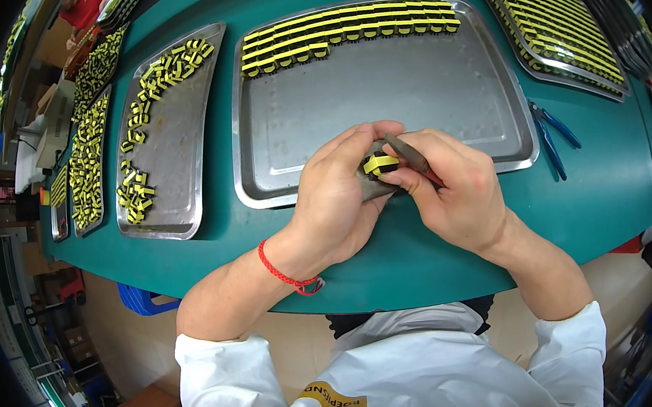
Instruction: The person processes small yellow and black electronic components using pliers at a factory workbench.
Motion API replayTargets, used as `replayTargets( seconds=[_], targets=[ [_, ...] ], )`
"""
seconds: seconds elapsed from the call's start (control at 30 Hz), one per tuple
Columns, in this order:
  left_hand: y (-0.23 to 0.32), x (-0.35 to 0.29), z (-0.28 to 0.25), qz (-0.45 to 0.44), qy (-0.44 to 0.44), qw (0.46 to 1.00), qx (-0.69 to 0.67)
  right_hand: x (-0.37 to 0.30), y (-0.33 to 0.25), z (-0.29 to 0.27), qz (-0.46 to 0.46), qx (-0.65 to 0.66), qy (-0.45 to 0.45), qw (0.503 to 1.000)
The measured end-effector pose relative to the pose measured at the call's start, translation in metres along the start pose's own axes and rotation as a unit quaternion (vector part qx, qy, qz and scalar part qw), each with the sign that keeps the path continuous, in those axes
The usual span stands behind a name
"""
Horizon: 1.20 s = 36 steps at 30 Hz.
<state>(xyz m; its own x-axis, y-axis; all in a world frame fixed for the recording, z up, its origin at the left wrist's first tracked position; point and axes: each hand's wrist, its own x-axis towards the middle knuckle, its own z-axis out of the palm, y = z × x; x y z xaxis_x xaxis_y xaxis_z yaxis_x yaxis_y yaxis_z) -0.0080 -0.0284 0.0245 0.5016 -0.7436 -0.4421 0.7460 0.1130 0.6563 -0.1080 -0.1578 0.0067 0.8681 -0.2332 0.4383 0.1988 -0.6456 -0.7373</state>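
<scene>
The small yellow-and-black component (379,164) sits pinched between both hands, just above the near rim of the big middle tray (379,106) on the green table (393,260). Going from the left: narrow trays (86,166) at the far left are packed with the same kind of yellow-and-black parts, and the next steel tray (173,186) carries a loose curve of them along its left side. The left hand (333,199) (a red cord bracelet (285,273) at its wrist) curls its fingers round the component from the left, thumb and forefinger closed on it. The right hand (457,192) presses in from the other side, its fingertips on the part and a dark slim tool (407,154) gripped along the fingers. Neat rows of parts (346,31) line the far edge of the middle tray. To the right, blue-handled pliers (553,137) lie on the table, just beside that tray, and a further tray (550,21) is filled with ordered rows.
</scene>
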Motion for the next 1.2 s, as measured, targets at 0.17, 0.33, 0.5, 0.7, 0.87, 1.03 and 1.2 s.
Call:
replayTargets(
  seconds=[0.17, 0.33, 0.5, 0.7, 0.87, 1.03, 1.2],
  targets=[
    [0.0, 0.001, -0.001, -0.002, 0.002, 1.0, 0.004, 0.002, 0.002, -0.003, -0.005, 0.007, -0.02, 1.0],
    [0.0, 0.001, -0.001, -0.004, 0.009, 1.0, 0.004, 0.006, 0.004, -0.006, -0.045, 0.002, -0.034, 0.998],
    [0.001, 0.003, -0.003, -0.007, -0.011, 1.0, 0.007, 0.007, 0.004, -0.007, -0.046, -0.02, -0.042, 0.998],
    [-0.001, 0.004, -0.001, -0.002, 0.002, 1.0, 0.01, 0.009, 0.001, -0.004, -0.069, -0.053, -0.019, 0.996],
    [-0.002, 0.006, -0.001, -0.008, 0.016, 1.0, 0.003, 0.009, 0.003, 0.0, -0.078, -0.074, 0.011, 0.994],
    [-0.002, 0.006, 0.0, -0.013, 0.031, 0.999, -0.007, 0.009, 0.003, -0.002, -0.071, -0.079, -0.009, 0.994],
    [-0.002, 0.011, -0.011, -0.002, -0.102, 0.992, -0.081, 0.006, 0.008, 0.004, -0.009, 0.016, 0.019, 1.0]
  ],
)
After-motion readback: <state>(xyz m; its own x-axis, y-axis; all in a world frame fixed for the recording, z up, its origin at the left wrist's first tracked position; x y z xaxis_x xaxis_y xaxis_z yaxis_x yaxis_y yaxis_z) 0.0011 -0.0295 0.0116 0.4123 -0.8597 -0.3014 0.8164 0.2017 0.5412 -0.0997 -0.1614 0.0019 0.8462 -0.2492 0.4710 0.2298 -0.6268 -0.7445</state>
